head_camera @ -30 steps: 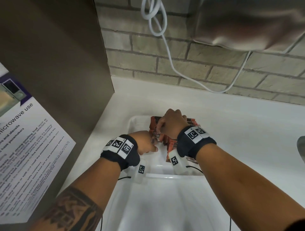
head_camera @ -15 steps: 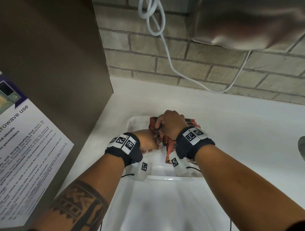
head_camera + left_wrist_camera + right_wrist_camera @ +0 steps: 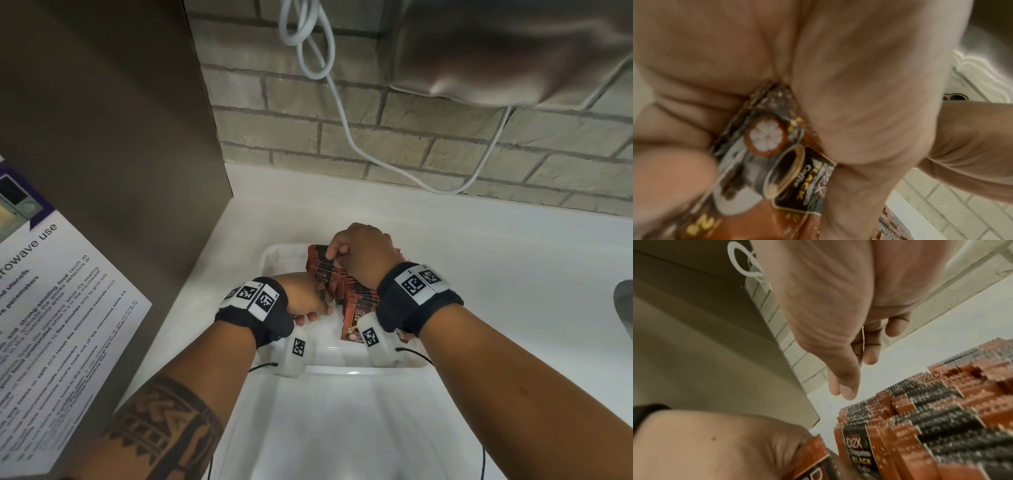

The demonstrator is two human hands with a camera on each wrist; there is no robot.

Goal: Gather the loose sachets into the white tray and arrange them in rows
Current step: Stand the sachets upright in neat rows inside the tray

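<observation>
the left hand (image 3: 301, 294) pinches one sachet (image 3: 764, 162) between thumb and fingers, just beside the standing rows of sachets (image 3: 356, 291) in the white tray (image 3: 274, 255) on the worktop (image 3: 513, 274). the right hand (image 3: 359, 253) rests over the far end of the rows with its fingers curled down onto the top edges; from the wrist view the fingertips look slack rather than pinching, so it seems to be steadying or parting the pack.

to do this step well, i judge the right hand should open a gap at the near end of the left row while the left hand slides its sachet in upright, printed face matching its neighbours, then both press the row square so nothing tips.

compared with a second ago, the left hand sits a little lower and nearer the tray's left side, and the right hand has shifted slightly toward the far end of the rows; the tray has not moved.
</observation>
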